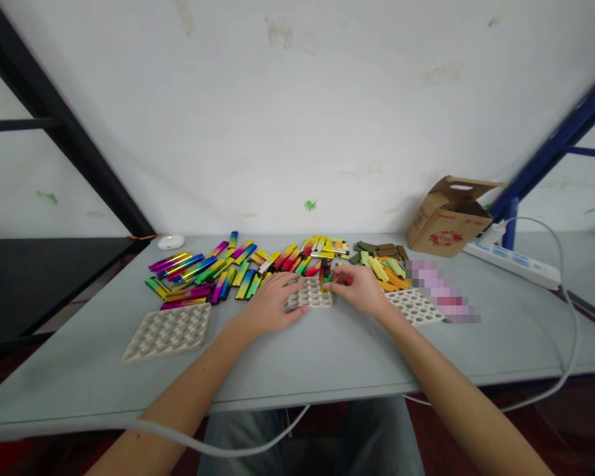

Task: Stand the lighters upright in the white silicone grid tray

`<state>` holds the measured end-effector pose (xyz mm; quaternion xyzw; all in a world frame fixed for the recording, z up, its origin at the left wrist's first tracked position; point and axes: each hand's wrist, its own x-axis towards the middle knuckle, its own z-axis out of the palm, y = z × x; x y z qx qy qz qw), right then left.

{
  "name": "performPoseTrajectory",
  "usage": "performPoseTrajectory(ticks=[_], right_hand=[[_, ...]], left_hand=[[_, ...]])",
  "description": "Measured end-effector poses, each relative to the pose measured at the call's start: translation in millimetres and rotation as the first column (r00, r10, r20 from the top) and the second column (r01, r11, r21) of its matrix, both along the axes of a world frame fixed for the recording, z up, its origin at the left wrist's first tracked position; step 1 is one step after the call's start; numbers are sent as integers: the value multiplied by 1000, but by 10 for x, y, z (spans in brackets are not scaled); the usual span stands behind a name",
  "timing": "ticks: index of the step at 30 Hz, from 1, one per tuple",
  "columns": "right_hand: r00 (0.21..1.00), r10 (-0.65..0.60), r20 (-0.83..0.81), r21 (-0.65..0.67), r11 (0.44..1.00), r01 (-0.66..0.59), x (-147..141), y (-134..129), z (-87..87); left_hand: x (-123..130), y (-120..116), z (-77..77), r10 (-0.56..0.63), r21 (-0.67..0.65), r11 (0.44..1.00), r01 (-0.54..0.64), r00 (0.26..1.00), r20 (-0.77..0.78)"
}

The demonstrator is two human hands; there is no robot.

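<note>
My forearms [188, 377] reach the small tray [308, 299]: left fingers [292, 287] spread on it, right fingers [338, 277] narrow beside a stick [323, 279], grip unclear.

Small beige dimpled tray [310, 295] lying flat, metallic gradient sticks [233, 274] heaped behind

Those sticks [203, 271] are super glossy, almost chrome, while the orange ones [394, 277] look matt. Trays [167, 332] look like rough molded pulp, and the box [449, 218] is plain cardboard.
</note>
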<state>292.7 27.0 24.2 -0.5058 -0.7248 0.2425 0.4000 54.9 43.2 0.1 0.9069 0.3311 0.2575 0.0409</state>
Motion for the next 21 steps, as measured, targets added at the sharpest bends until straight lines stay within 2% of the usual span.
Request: performPoseTrajectory(ticks=[8,11,21], right_hand=[[976,-140,169,108,987,123,-11,-9,-24],[959,-164,231,159,979,129,9,-7,-17],[989,-113,94,266,960,84,31,50,-88]], left_hand=[[-7,21,-4,-7,-32,999,7,1000,0],[-9,27,-11,-7,-17,1000,7,1000,-1],[-21,35,-51,18,7,1000,-18,1000,19]])
